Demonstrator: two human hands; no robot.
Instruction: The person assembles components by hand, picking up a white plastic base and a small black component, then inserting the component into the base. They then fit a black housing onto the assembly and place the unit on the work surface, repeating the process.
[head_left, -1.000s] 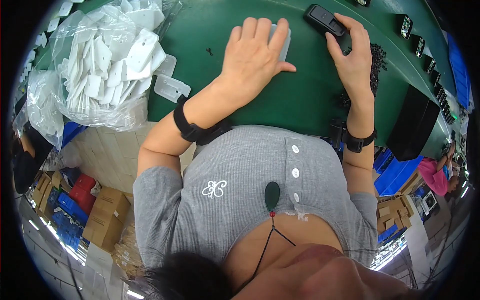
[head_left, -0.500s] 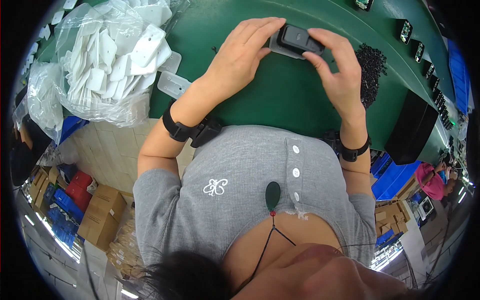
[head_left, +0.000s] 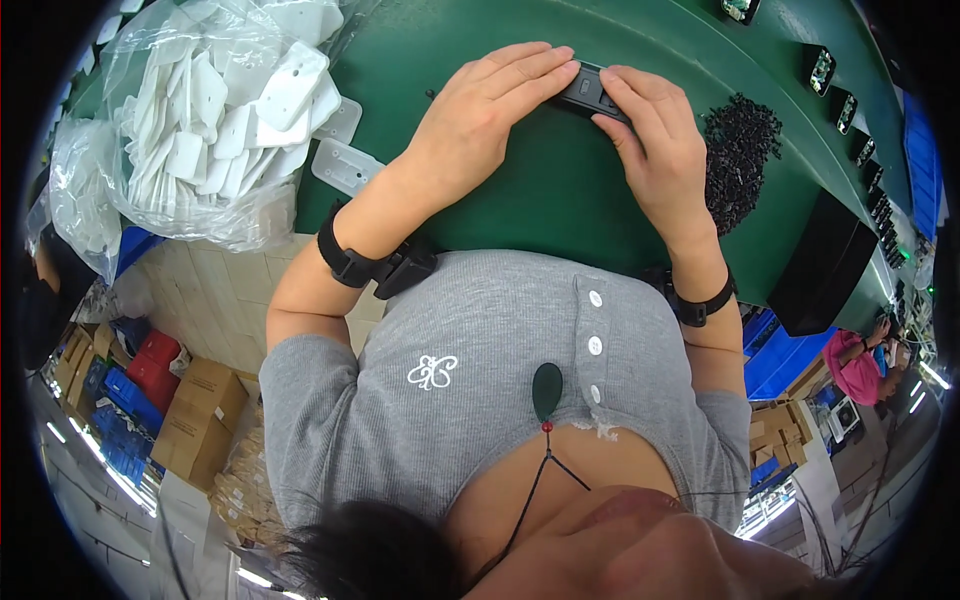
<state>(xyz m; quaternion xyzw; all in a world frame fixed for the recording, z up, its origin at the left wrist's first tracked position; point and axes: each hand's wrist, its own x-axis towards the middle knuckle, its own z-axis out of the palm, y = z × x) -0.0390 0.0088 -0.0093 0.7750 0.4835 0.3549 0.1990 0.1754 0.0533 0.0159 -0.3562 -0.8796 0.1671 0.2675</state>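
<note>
A small black plastic casing [head_left: 588,92] is held between my two hands over the green table, with a narrow face showing. My left hand [head_left: 475,115] has its fingers closed together along the casing's left end. At the other end, my right hand [head_left: 660,130] pinches it between thumb and fingers. Parts of the casing are hidden behind my fingers. Left of my left wrist lies a translucent white plate with holes [head_left: 345,166]. A pile of small black parts [head_left: 740,160] sits just right of my right hand.
An opened clear bag full of white plates [head_left: 215,130] stands on the table's left. A black box-shaped object [head_left: 822,262] lies at the right edge. Several black casings with circuit boards [head_left: 820,72] line the far right. Cardboard boxes [head_left: 200,420] are on the floor at left.
The black casing has been tipped, so a narrow face shows instead of its broad top. The pale plate seen beneath it is now out of sight. My fingers have closed in around it.
</note>
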